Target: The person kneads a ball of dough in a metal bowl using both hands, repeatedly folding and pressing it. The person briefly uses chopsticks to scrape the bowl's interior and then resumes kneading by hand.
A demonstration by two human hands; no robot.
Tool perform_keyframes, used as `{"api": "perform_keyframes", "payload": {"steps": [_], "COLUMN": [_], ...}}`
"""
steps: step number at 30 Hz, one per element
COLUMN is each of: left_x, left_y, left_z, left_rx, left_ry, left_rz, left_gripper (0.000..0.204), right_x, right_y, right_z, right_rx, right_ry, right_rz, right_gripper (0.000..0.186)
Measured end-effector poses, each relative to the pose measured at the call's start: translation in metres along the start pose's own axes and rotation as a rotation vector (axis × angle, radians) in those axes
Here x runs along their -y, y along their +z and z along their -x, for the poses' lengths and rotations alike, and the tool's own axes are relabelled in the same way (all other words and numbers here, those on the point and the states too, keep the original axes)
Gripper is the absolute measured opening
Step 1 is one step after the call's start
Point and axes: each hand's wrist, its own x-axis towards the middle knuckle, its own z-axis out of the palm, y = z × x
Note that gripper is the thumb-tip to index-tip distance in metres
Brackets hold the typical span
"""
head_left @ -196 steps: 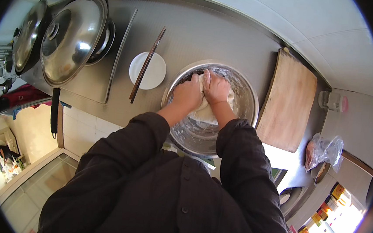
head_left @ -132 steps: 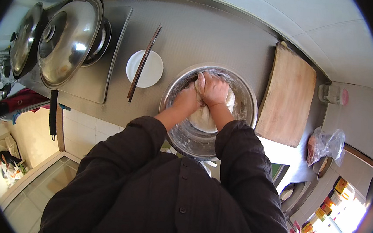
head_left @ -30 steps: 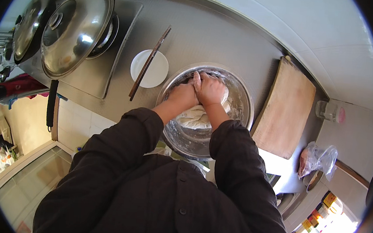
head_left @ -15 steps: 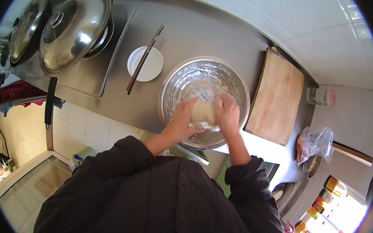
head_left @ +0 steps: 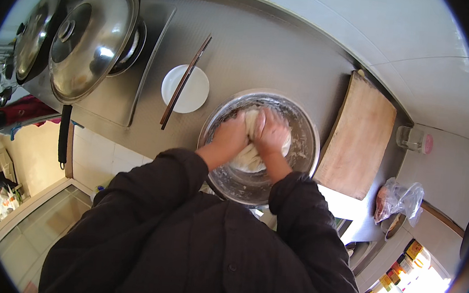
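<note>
A wide steel mixing bowl (head_left: 304, 131) stands in front of me, its inner wall smeared with flour and bits of dough. Inside lies a pale lump of dough (head_left: 249, 161), flattened and folded under my hands. My left hand (head_left: 231, 137) presses into its left side with the fingers curled in. Close beside it, my right hand (head_left: 272, 133) bears down on the top and right part, knuckles bent. Both hands are closed on the dough, and their fingertips are hidden in it.
Left of the mixing bowl, dark chopsticks (head_left: 186, 78) rest across a small white bowl (head_left: 198, 92). A lidded wok (head_left: 91, 47) with a long black handle stands further left. To the right are a wooden cutting board (head_left: 358, 140), a glass jar (head_left: 411, 139) and a plastic bag (head_left: 399, 200).
My hands have come closer together and pressed down; the dough, held up as a rounded lump between them before, is now flattened in the bowl. The whole view has shifted slightly.
</note>
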Motion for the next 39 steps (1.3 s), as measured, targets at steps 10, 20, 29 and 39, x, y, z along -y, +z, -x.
{"api": "perform_keyframes", "payload": {"steps": [10, 20, 29, 39], "left_x": [-0.013, 0.006, -0.003, -0.008], "left_y": [-0.041, 0.036, -0.006, -0.022], "left_z": [0.0, 0.081, 0.007, 0.003], "left_rx": [0.199, -0.177, 0.036, 0.006], "left_ry": [0.087, 0.393, 0.02, 0.09], "left_rz": [0.406, 0.131, 0.013, 0.068], "left_gripper": [0.077, 0.067, 0.047, 0.06], "right_x": [-0.022, 0.036, 0.007, -0.001], "right_y": [-0.019, -0.051, 0.008, -0.025], "right_z": [-0.016, 0.074, -0.013, -0.046], "right_rx": [0.064, -0.094, 0.079, 0.519], "right_ry": [0.283, -0.103, -0.067, 0.318], "right_rz": [-0.535, 0.032, 0.103, 0.11], "right_gripper": [0.04, 0.019, 0.025, 0.06]}}
